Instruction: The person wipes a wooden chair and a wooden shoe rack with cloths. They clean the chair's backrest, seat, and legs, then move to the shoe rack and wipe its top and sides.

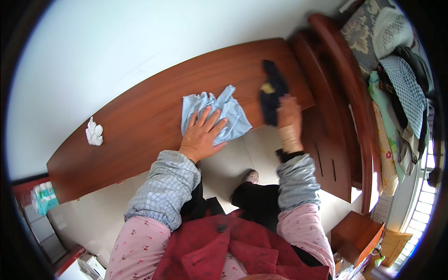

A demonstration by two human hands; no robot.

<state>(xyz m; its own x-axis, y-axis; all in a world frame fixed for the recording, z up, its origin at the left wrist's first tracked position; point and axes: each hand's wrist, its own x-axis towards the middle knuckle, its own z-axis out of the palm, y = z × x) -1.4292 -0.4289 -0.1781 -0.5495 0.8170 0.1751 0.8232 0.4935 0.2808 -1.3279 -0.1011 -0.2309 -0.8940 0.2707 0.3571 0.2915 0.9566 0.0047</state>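
A crumpled light blue cloth lies over the front edge of a long reddish-brown wooden board. My left hand rests flat on it, fingers spread, pressing rather than gripping. Over the board's right part is a dark navy cloth with a yellow patch, blurred by motion. My right hand is at the cloth's right side and seems to hold its edge; blur hides the exact finger positions. A white leaf-shaped ornament sits on the board's left part.
A white wall runs behind the board. At right stands a dark red wooden frame with clothes draped beyond it. A small wooden cabinet is lower right. Wrapped tissue packs lie at far left. Pale tiles cover the floor.
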